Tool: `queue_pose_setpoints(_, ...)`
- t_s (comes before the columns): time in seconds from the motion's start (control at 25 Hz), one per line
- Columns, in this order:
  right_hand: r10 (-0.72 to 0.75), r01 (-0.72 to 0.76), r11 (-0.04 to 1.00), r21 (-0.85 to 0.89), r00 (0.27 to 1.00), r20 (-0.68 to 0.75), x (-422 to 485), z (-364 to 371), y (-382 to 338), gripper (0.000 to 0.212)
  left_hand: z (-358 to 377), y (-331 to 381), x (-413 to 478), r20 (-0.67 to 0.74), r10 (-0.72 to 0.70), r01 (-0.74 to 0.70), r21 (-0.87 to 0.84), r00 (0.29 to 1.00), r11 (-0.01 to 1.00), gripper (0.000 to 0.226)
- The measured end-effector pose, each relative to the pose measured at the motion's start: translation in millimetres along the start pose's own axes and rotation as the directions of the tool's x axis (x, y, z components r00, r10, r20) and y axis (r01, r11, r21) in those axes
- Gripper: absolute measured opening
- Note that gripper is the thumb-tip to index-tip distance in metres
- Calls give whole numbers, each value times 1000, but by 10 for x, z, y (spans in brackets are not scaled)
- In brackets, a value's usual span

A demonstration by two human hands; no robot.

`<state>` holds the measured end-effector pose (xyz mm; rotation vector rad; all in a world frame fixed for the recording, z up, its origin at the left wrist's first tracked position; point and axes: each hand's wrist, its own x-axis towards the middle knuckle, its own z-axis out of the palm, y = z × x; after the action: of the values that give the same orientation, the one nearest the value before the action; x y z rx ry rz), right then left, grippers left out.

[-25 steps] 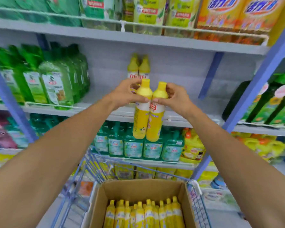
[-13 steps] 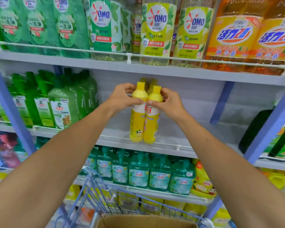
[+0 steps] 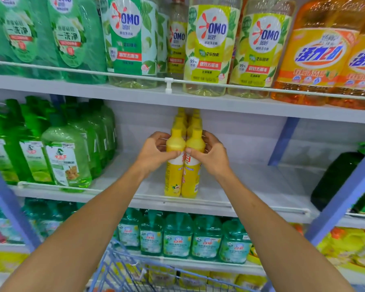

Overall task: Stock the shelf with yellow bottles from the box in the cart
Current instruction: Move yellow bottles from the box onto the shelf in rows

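Centre of the frame: the left yellow bottle and right yellow bottle stand touching, and appear to rest on the middle shelf just behind its front rail. The left hand curls round one shoulder and the right hand round the other. A row of yellow bottles stands behind. These tall, narrow bottles could tip over the rail toward the cart at the bottom of the frame if let go crooked.
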<state>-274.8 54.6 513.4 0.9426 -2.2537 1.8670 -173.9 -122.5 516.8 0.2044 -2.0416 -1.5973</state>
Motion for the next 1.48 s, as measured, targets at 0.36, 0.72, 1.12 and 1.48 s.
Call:
queue_pose_setpoints(0.36,17,-17,1000,4,993,-113,-216,108,104,53,32,-506,-140,77,7,-9,31,997,999,48)
queue_pose_setpoints(0.72,83,-79,996,30,977,-196,-466,306,479,43,76,-784,-207,17,-51,51,14,999,999,51)
queue_pose_setpoints(1.12,146,-161,985,-68,973,-178,-534,357,731,45,90,-946,-223,28,-85,84,27,996,996,53)
queue_pose_setpoints(1.48,100,-140,973,-184,972,-211,-496,456,770,49,170,-1076,-195,-26,-92,94,44,995,995,52)
